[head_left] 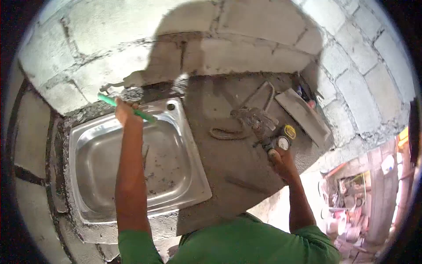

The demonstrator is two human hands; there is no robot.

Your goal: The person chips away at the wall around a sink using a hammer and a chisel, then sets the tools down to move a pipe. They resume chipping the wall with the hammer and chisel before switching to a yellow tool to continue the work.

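My left hand (pixel 125 112) is closed around a slim green stick (pixel 144 115) and holds it over the back of a stainless steel sink (pixel 200 187). The stick pokes out on both sides of the fist, one end close to the block wall. On the counter to the right, my right hand (pixel 283 163) is closed on a dark tool with a round pale end (pixel 283 143); what kind it is I cannot tell. Just beyond lie a dusty power tool (pixel 255 118) with a looped cord (pixel 226 133) and a yellow-and-black tape measure (pixel 289 131).
Debris dots the sink's basin. A flat grey board (pixel 303 115) leans at the counter's back right, with small tools behind it. The concrete counter (pixel 211 176) meets a block wall (pixel 246 26). Clutter (pixel 349 207) stands below at the right.
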